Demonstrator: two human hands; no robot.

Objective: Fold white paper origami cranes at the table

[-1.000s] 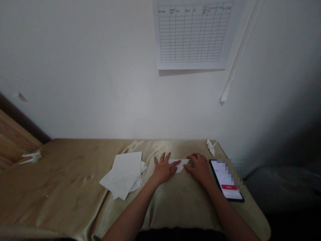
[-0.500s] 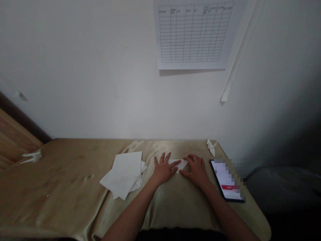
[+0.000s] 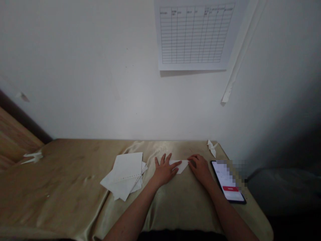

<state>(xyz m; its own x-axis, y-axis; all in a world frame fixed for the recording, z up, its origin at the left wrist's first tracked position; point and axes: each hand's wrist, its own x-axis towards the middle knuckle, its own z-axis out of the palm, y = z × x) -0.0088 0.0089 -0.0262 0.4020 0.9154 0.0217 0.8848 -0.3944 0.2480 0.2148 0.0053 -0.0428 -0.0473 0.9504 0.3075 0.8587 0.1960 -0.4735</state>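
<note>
The left hand (image 3: 164, 170) lies flat on the bench (image 3: 62, 177), palm down and fingers spread wide. Its forefinger and thumb rest on the left part of a folded white paper (image 3: 183, 164). It presses the paper and grips nothing.

The right hand (image 3: 200, 167) sits at 3 o'clock from the paper, its fingers curled down onto the paper's right end. From this angle I cannot tell whether they pinch the edge or only press on it.

The folded paper lies flat between the two hands, a long strip with a point hanging toward 6 o'clock. It is on the shiny golden cloth (image 3: 175, 201) that covers the near right part of the bench.

At 9 o'clock from the left hand, just beside it, a loose stack of white sheets (image 3: 125, 174) lies fanned out, with a row of punched holes along one edge. At 4 o'clock from the right hand, close to the wrist, a phone (image 3: 229, 185) lies face up with its screen lit. A small folded paper figure (image 3: 211, 147) stands at 1 o'clock from the right hand, by the far corner of the bench. Another white paper shape (image 3: 32, 156) lies well apart at the far left edge.

A ruled chart (image 3: 195, 33) hangs on the wall at 12 o'clock.
</note>
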